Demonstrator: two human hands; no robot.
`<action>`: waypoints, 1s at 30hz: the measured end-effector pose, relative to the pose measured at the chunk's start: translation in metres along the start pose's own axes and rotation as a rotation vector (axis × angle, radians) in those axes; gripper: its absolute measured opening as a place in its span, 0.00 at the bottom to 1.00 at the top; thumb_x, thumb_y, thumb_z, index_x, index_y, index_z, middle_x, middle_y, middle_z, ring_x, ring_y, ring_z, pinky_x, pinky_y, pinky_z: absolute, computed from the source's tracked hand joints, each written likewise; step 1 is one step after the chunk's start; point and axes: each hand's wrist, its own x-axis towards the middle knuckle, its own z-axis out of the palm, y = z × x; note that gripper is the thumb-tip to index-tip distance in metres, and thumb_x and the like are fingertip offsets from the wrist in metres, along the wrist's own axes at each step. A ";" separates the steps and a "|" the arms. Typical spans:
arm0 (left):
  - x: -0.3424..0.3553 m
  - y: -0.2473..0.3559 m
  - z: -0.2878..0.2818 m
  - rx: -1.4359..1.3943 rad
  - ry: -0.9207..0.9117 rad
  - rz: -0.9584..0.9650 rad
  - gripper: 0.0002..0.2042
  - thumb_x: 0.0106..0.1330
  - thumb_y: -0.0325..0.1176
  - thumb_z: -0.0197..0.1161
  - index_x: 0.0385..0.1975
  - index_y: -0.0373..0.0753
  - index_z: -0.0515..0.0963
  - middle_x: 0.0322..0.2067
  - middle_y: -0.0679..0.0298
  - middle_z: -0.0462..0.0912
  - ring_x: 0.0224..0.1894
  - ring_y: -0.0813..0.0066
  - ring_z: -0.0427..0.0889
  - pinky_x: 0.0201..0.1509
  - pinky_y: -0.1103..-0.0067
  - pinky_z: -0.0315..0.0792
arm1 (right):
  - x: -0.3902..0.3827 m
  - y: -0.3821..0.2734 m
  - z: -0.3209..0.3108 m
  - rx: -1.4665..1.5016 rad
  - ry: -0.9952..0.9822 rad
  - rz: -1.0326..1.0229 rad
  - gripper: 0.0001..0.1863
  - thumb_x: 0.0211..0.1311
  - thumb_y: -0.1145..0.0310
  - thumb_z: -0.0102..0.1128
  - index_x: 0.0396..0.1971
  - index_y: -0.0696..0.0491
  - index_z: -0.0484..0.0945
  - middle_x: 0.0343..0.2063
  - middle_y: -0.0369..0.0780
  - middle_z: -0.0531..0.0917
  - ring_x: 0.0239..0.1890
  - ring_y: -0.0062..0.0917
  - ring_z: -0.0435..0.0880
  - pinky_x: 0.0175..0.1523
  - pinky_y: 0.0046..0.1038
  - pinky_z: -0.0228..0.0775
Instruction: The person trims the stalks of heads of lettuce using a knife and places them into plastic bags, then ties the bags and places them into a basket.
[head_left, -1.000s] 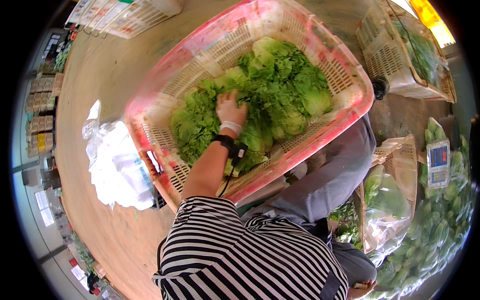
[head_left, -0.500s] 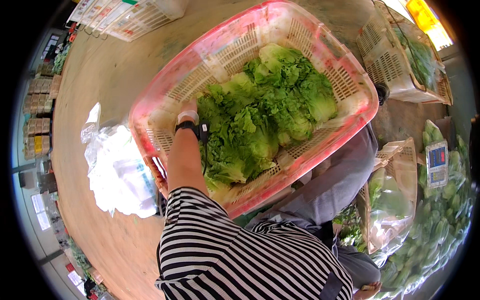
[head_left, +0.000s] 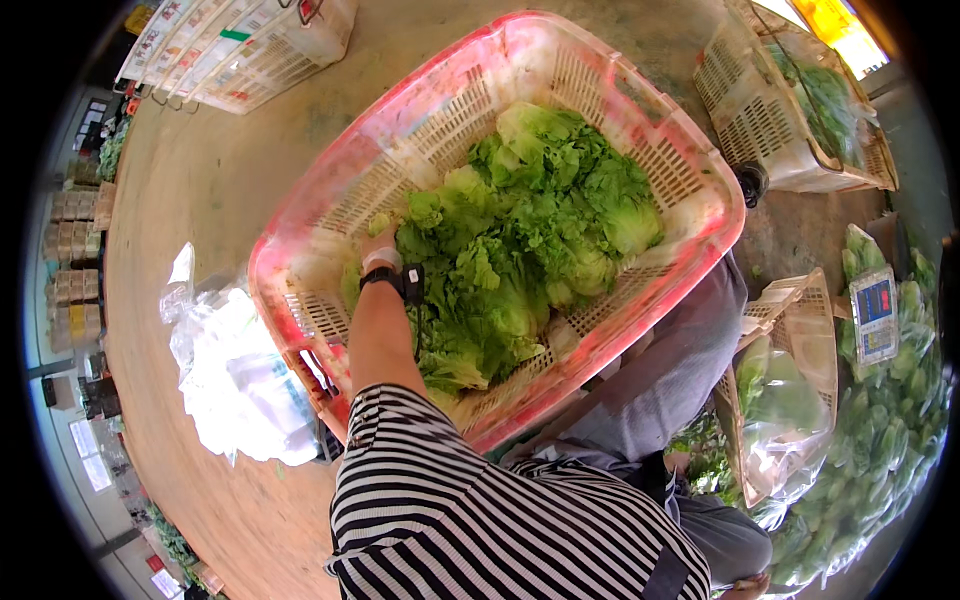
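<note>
At the far left, a heap of clear plastic bags (head_left: 235,380) is seen lying on the concrete floor (head_left: 210,170), just beside the pink crate (head_left: 640,130). The crate is tilted, its long axis running from lower left to upper right, its open top turned up toward the camera. One arm in a striped sleeve (head_left: 450,510) is stretched up into it from the lower edge; which arm it is cannot be told, and it is taken here for the left. A black watch (head_left: 392,278) is worn at the wrist. The left hand (head_left: 380,245) is buried at the left edge of the lettuce (head_left: 520,240), against the crate's pale inner wall; its grip is hidden by leaves, so open or closed cannot be told. The lettuce is piled along the crate's middle, the heap following the same diagonal, leafy tops toward the upper right. The right hand is not seen. Further right, a pale basket (head_left: 760,120) lined with a bag of greens is stood on the floor, and bagged greens (head_left: 790,400) are stacked at the right edge.
</note>
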 end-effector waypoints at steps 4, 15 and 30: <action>-0.026 0.019 -0.005 -0.101 0.098 0.140 0.41 0.53 0.56 0.61 0.64 0.42 0.54 0.62 0.49 0.57 0.61 0.49 0.60 0.59 0.57 0.61 | -0.002 0.001 0.002 0.008 0.017 0.004 0.12 0.64 0.65 0.45 0.43 0.54 0.66 0.24 0.34 0.70 0.22 0.17 0.67 0.28 0.18 0.62; -0.093 0.149 0.076 -0.194 0.323 0.946 0.15 0.55 0.42 0.59 0.36 0.37 0.77 0.32 0.50 0.79 0.37 0.57 0.79 0.43 0.66 0.70 | 0.009 -0.005 0.010 -0.040 0.054 -0.003 0.14 0.64 0.66 0.45 0.47 0.55 0.66 0.26 0.34 0.71 0.24 0.17 0.68 0.29 0.18 0.63; 0.042 0.029 -0.015 0.413 -0.124 0.156 0.25 0.57 0.47 0.62 0.50 0.36 0.72 0.46 0.55 0.76 0.47 0.62 0.75 0.45 0.66 0.70 | 0.004 -0.002 -0.004 -0.071 0.106 0.005 0.17 0.64 0.68 0.45 0.51 0.56 0.67 0.29 0.35 0.72 0.25 0.18 0.70 0.30 0.18 0.64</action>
